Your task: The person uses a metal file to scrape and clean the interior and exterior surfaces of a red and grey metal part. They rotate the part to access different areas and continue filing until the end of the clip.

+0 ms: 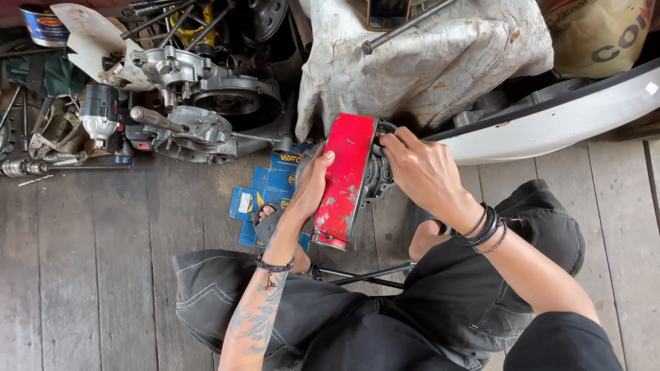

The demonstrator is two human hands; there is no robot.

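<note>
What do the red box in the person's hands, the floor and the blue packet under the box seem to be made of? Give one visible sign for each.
Red box: probably painted sheet metal; the red coat is chipped to bare grey patches.
Floor: wood, unfinished and weathered; long grey planks with seams.
Blue packet: looks like printed cardboard, with flat folded flaps.

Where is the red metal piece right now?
In the head view, centre frame: the red metal piece is gripped between the left hand and right hand, above the blue cardboard packaging.
</note>
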